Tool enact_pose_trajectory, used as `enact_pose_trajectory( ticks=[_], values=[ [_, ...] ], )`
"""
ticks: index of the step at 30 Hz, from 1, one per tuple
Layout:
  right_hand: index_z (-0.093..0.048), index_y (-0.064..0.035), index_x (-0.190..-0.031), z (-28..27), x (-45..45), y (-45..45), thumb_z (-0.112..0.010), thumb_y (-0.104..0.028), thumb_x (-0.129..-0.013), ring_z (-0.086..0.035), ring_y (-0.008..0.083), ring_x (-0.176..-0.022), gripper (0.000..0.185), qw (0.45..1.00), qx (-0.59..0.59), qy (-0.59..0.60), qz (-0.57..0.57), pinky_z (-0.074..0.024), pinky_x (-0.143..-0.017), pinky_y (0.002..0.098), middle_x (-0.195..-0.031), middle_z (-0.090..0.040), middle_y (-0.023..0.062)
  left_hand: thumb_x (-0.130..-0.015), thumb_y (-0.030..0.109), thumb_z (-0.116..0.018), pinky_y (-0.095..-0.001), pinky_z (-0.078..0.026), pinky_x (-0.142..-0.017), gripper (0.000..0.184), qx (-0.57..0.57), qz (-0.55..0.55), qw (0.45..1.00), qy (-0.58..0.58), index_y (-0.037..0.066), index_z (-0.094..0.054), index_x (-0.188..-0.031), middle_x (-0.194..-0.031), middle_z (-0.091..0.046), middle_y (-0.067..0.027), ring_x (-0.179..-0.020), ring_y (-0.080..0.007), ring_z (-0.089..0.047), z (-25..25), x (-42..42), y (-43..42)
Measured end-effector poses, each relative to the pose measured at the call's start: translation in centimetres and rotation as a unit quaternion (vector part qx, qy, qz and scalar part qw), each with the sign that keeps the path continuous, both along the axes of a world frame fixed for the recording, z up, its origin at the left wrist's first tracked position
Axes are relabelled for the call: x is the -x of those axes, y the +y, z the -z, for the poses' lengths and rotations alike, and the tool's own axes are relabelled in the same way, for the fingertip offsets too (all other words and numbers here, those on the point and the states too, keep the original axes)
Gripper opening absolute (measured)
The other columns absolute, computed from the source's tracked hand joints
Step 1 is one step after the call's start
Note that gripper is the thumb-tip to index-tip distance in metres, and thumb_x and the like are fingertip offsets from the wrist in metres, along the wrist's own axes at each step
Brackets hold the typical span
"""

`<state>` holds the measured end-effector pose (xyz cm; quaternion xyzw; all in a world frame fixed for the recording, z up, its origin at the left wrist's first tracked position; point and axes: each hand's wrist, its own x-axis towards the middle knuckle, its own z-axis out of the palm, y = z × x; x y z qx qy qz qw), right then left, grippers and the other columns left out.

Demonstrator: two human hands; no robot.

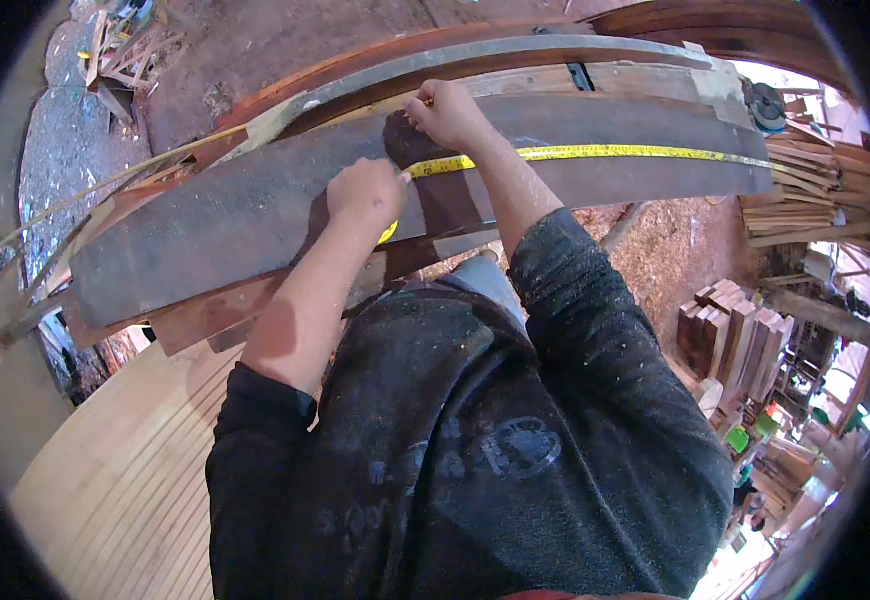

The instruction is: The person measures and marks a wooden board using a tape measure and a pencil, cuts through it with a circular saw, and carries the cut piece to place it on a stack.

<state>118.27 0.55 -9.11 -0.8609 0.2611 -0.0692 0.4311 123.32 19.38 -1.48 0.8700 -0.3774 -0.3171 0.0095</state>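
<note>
A yellow tape measure [605, 153] stretches along a long dark board [215, 225], its blade running out to the board's right end. My left hand [367, 195] is closed around the tape's case, and only a bit of yellow shows below the fingers. Above the blade, near the board's far edge, is my right hand [450, 117]. Its fingers are curled together in a pinch; what they hold, if anything, is too small to make out. My right forearm crosses over the tape, and a dark shadow falls on the board beneath it.
Behind the board lie more long planks [395, 70]. A round power tool [767, 105] sits at the bench's right end, near stacked thin strips [815, 185]. Cut wooden blocks [735, 330] are piled at right. Pale slatted wood [135, 470] spreads at lower left.
</note>
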Motion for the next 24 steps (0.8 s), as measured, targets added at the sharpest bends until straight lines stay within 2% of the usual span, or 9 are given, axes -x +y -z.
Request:
enact_pose_trajectory(
  ticks=[1,4,7,11,14,17,20,23,24],
  values=[
    [-0.074,0.0022,-0.095,-0.2,-0.1,0.0,-0.065,-0.030,-0.090,-0.072,0.0447,-0.092,0.034,1.000,0.003,0.002,0.005,-0.0566,-0.083,0.0503,-0.095,-0.073,0.0277,-0.100,0.048,-0.059,-0.0524,-0.056,-0.096,0.046,-0.004,-0.003,1.000,0.002,0.007,-0.078,-0.111,-0.112,-0.074,-0.0232,-0.109,-0.0424,-0.071,-0.1,0.1,0.0],
    [-0.074,0.0018,-0.091,-2.5,1.4,0.4,-0.065,-0.028,-0.089,-0.072,0.0426,-0.089,0.032,0.992,0.025,0.102,-0.074,-0.0566,-0.081,0.0490,-0.091,-0.073,0.0269,-0.100,0.048,-0.060,-0.0527,-0.056,-0.095,0.047,-0.011,-0.010,1.000,0.007,0.006,-0.078,-0.109,-0.112,-0.074,-0.0233,-0.109,-0.0424,-0.071,-0.3,0.0,-0.2],
    [-0.075,0.0014,-0.085,-2.4,3.4,1.3,-0.064,-0.027,-0.089,-0.073,0.0412,-0.083,0.030,0.992,-0.032,0.075,-0.099,-0.0568,-0.079,0.0486,-0.084,-0.073,0.0252,-0.099,0.048,-0.062,-0.0530,-0.056,-0.094,0.048,-0.008,-0.010,1.000,0.002,0.005,-0.078,-0.108,-0.111,-0.074,-0.0238,-0.107,-0.0426,-0.071,-0.3,-0.3,-0.2],
    [-0.074,0.0007,-0.083,0.0,0.7,-0.2,-0.063,-0.027,-0.088,-0.073,0.0406,-0.081,0.030,0.992,-0.112,0.057,-0.021,-0.0569,-0.077,0.0489,-0.078,-0.072,0.0243,-0.099,0.048,-0.062,-0.0531,-0.057,-0.093,0.048,-0.008,-0.006,1.000,-0.003,0.004,-0.078,-0.107,-0.109,-0.075,-0.0244,-0.105,-0.0428,-0.072,0.0,-0.2,-0.2],
    [-0.069,0.0056,-0.085,-1.0,-1.2,-0.7,-0.062,-0.019,-0.096,-0.073,0.0174,-0.070,0.028,0.997,-0.070,0.024,0.016,-0.0574,-0.065,0.0329,-0.075,-0.074,0.0128,-0.099,0.048,-0.062,-0.0532,-0.057,-0.093,0.048,-0.014,-0.004,1.000,-0.007,0.003,-0.078,-0.107,-0.108,-0.075,-0.0248,-0.105,-0.0430,-0.072,0.0,-0.1,-0.3],
    [-0.068,0.0055,-0.087,0.3,-0.4,-0.6,-0.063,-0.018,-0.096,-0.073,0.0176,-0.070,0.026,1.000,0.009,0.013,-0.023,-0.0576,-0.064,0.0341,-0.078,-0.075,0.0125,-0.099,0.048,-0.062,-0.0535,-0.057,-0.093,0.048,-0.013,-0.007,1.000,0.001,0.003,-0.078,-0.106,-0.108,-0.075,-0.0248,-0.105,-0.0432,-0.072,-0.1,-0.2,-0.2],
    [-0.067,0.0045,-0.091,-1.9,2.6,0.5,-0.063,-0.019,-0.098,-0.071,0.0158,-0.071,0.025,0.987,0.000,0.078,-0.139,-0.0571,-0.067,0.0327,-0.079,-0.074,0.0098,-0.099,0.048,-0.062,-0.0536,-0.056,-0.093,0.048,-0.008,-0.013,1.000,0.005,0.004,-0.078,-0.106,-0.109,-0.074,-0.0242,-0.105,-0.0431,-0.072,-0.1,-0.2,-0.3],
    [-0.067,0.0033,-0.095,-5.6,6.4,2.3,-0.064,-0.022,-0.100,-0.068,0.0142,-0.072,0.026,0.975,-0.214,0.060,0.021,-0.0562,-0.069,0.0315,-0.079,-0.073,0.0069,-0.099,0.048,-0.061,-0.0532,-0.056,-0.094,0.047,-0.011,-0.007,1.000,0.006,0.005,-0.078,-0.107,-0.111,-0.074,-0.0234,-0.107,-0.0427,-0.071,-0.2,-0.3,-0.1],
    [-0.067,0.0027,-0.096,-5.5,7.5,2.7,-0.063,-0.023,-0.101,-0.068,0.0137,-0.073,0.027,0.972,-0.222,0.062,0.039,-0.0558,-0.070,0.0313,-0.080,-0.072,0.0062,-0.099,0.048,-0.061,-0.0531,-0.056,-0.094,0.047,-0.013,-0.003,1.000,0.007,0.005,-0.078,-0.108,-0.111,-0.074,-0.0231,-0.107,-0.0425,-0.071,-0.3,-0.3,-0.2]
  ],
)
